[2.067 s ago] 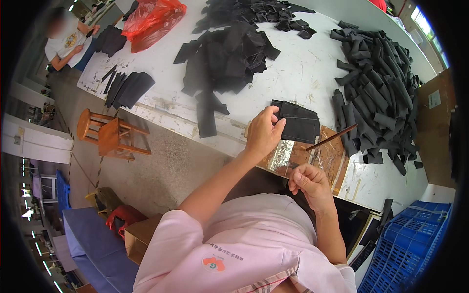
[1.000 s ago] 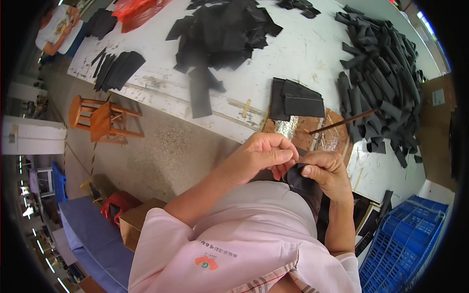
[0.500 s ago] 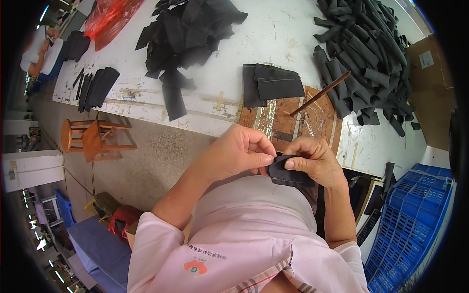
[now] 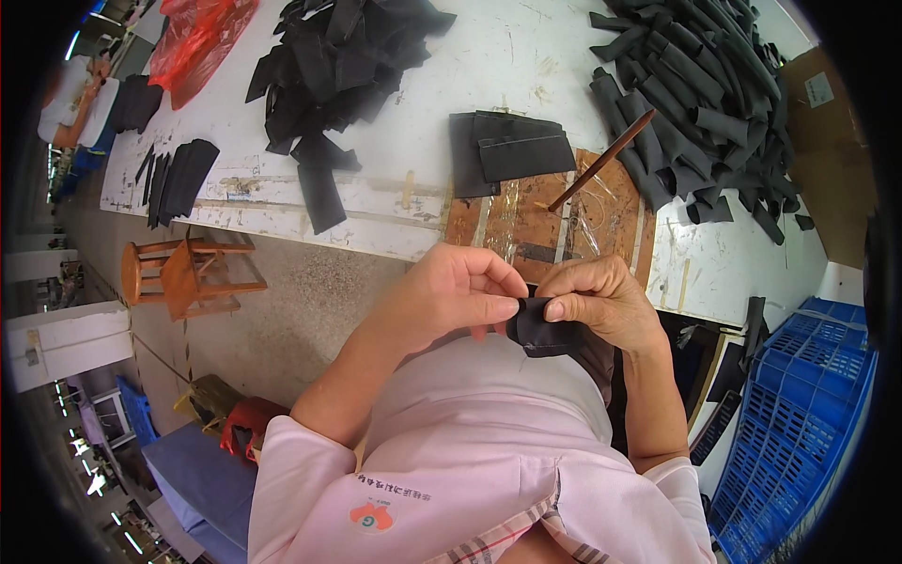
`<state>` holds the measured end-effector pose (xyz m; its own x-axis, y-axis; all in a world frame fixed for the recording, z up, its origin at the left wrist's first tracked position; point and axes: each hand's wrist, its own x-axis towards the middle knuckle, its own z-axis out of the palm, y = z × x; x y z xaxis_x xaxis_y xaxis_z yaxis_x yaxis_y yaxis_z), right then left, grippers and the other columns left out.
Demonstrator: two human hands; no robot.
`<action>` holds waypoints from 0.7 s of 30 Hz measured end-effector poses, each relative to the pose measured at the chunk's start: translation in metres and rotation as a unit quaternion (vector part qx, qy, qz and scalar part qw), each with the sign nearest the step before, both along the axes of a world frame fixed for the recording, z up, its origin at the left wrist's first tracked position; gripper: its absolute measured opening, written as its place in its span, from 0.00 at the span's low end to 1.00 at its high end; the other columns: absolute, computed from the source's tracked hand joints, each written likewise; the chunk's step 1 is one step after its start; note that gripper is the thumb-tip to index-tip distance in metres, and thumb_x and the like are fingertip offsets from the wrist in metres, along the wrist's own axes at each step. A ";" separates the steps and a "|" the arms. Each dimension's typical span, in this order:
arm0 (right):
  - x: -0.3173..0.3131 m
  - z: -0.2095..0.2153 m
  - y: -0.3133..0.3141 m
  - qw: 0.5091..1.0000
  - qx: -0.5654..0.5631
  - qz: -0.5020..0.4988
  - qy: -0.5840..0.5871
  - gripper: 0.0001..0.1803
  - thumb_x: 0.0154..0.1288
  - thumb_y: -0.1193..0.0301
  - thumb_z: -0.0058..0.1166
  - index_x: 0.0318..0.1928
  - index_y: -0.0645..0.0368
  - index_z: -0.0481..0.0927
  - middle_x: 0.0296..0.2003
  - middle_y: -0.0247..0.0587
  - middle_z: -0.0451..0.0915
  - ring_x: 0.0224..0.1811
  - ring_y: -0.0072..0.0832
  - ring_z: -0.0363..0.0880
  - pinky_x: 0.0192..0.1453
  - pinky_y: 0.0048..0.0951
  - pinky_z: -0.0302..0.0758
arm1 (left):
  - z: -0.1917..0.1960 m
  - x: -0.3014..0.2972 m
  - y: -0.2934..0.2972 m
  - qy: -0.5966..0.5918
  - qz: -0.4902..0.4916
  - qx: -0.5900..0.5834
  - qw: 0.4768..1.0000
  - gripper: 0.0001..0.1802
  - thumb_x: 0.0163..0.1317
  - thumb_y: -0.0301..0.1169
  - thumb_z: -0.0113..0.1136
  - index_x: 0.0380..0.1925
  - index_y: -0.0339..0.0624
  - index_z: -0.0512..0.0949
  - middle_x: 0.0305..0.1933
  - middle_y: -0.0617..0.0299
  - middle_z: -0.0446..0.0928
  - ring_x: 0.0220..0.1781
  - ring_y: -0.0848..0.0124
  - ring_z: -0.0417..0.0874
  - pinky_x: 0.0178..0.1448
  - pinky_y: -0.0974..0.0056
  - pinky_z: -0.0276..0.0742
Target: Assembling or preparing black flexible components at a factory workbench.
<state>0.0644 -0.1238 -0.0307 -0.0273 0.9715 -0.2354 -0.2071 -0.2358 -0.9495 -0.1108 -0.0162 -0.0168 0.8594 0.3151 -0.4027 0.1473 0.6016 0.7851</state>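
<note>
Close to my body, in front of the table edge, both hands hold one small black fabric piece (image 4: 545, 336) with a pale stitch line along its lower side. My left hand (image 4: 467, 293) pinches its left edge between thumb and fingers. Gripping its upper right part is my right hand (image 4: 601, 303), thumb on top and fingers behind. Just beyond my hands a brown board (image 4: 470, 226) lies on the table, with a dark reddish-brown rod (image 4: 606, 158) sticking up from it at a slant. Two or so flat stitched black pieces (image 4: 526, 150) overlap at its far edge.
The white table (image 4: 507, 66) bears a heap of flat black pieces (image 4: 338, 66), a pile of rolled black pieces (image 4: 705, 103) and a red plastic bag (image 4: 197, 42). A wooden stool (image 4: 178, 273) stands left, blue crates (image 4: 799, 404) right. Another person (image 4: 80, 103) is far left.
The fabric piece looks more folded between my hands, with less of it showing at the right. My right hand has shifted slightly left. The view has turned a little.
</note>
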 end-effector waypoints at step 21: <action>-0.025 0.000 -0.009 0.881 0.206 -0.263 -0.335 0.09 0.45 0.77 0.61 0.29 0.65 0.78 0.21 0.39 0.73 0.20 0.26 0.71 0.23 0.23 0.68 | 0.008 0.040 -0.032 0.045 0.158 0.502 0.849 0.06 0.48 0.18 0.55 0.27 0.36 0.71 0.23 0.53 0.74 0.23 0.62 0.78 0.26 0.65 0.72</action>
